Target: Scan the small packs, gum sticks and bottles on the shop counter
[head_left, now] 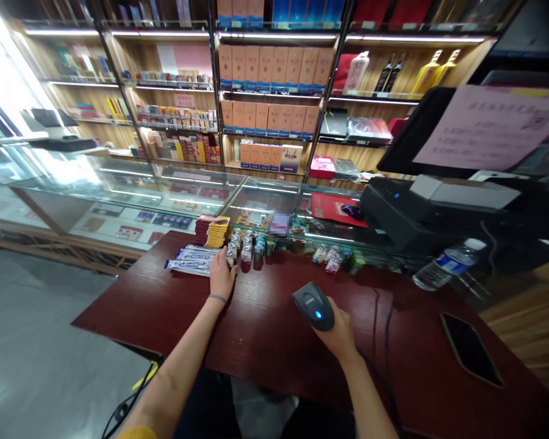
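My right hand point(341, 335) is wrapped round the handle of a black barcode scanner point(313, 305), held above the dark red table with its blue light on. Further left, my left hand point(222, 277) reaches to the front of several small silver-topped containers point(246, 249). Its fingers and thumb lie around the nearest silver container point(230, 258), partly hiding it. Close by that hand on the left are long blue-and-white packets point(192, 261). Behind these stand stacked maroon and yellow packs point(211, 230).
More small containers point(333, 261) stand by the glass counter point(174, 189). To the right are a water bottle point(448, 265), a phone point(471, 349), a monitor point(416, 128) and the scanner's cable point(388, 335). A mouse point(352, 211) lies on a red mat point(327, 208).
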The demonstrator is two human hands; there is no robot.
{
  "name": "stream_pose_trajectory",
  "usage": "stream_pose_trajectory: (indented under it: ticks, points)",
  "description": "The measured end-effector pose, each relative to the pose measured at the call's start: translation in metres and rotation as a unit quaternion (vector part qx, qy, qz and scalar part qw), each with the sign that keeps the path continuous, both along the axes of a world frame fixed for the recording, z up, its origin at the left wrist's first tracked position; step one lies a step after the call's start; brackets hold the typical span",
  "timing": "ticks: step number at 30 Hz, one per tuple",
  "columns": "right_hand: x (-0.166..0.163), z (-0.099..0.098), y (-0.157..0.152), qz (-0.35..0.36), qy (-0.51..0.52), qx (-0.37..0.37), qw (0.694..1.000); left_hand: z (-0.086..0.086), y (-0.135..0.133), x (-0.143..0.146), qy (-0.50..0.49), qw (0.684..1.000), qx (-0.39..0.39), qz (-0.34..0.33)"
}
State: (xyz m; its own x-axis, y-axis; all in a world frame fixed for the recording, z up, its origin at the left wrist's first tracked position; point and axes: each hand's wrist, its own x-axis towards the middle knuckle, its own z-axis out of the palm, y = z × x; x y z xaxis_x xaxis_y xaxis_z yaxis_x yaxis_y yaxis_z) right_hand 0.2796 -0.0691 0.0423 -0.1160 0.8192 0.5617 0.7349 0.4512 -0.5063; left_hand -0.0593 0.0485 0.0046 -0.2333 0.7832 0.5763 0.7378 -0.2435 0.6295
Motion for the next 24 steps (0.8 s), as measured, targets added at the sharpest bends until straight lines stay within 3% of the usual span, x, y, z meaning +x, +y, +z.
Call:
stream_pose_trajectory:
  ticks: [9,12,14,17,21,24]
  points:
    - [-0.001,0.003,-0.004,-0.014,-0.01,-0.008,1.0,-0.002,-0.005,-0.001,0.01,1.0,-0.001,-0.017]
    - [0.0,0.002,-0.005,-0.012,-0.007,-0.015,1.0,0.003,-0.011,0.007,-0.046,0.997,0.01,-0.068]
    - [0.001,0.002,-0.006,-0.017,-0.009,-0.015,1.0,0.007,-0.014,0.019,-0.135,0.985,0.01,-0.103]
    - [0.003,0.001,-0.008,-0.022,-0.009,-0.009,1.0,0.013,-0.018,0.043,-0.311,0.934,-0.026,-0.176]
    - [0.008,0.003,-0.011,-0.025,-0.01,-0.016,1.0,0.017,-0.022,0.072,-0.493,0.81,-0.122,-0.292]
    - [0.013,0.008,-0.015,-0.034,-0.021,-0.035,0.999,0.016,-0.024,0.082,-0.572,0.716,-0.199,-0.347]
